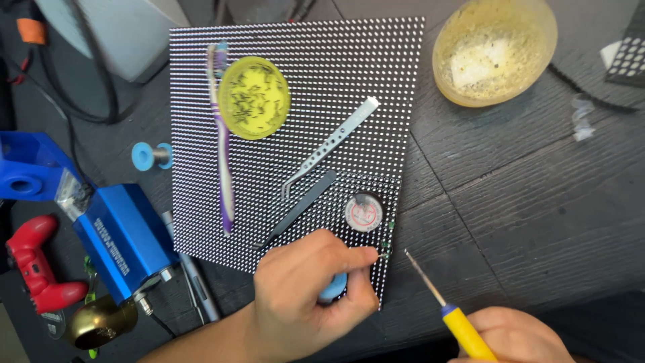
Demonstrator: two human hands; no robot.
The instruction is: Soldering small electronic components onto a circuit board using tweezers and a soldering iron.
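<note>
A black dotted LED panel [295, 87] lies flat on the dark wooden table [524, 188]. My left hand [312, 289] rests on the panel's near right corner, gripping a blue-handled tool [334, 288] and pinching something thin at the panel edge. My right hand [521, 336] holds a yellow-handled soldering iron [447, 306], its tip pointing at that same corner, a short gap away. On the panel lie a purple toothbrush [224, 141], a yellow round lid with small parts [253, 97], perforated metal tweezers [329, 146], a dark flat tool [299, 208] and a small round tin [363, 212].
A yellowish bowl [494, 50] with white residue stands at the back right. At the left are a blue metal box [124, 242], a red trigger-grip tool [33, 265], a brass round piece [101, 323], a blue spool [151, 156] and black cables [101, 81].
</note>
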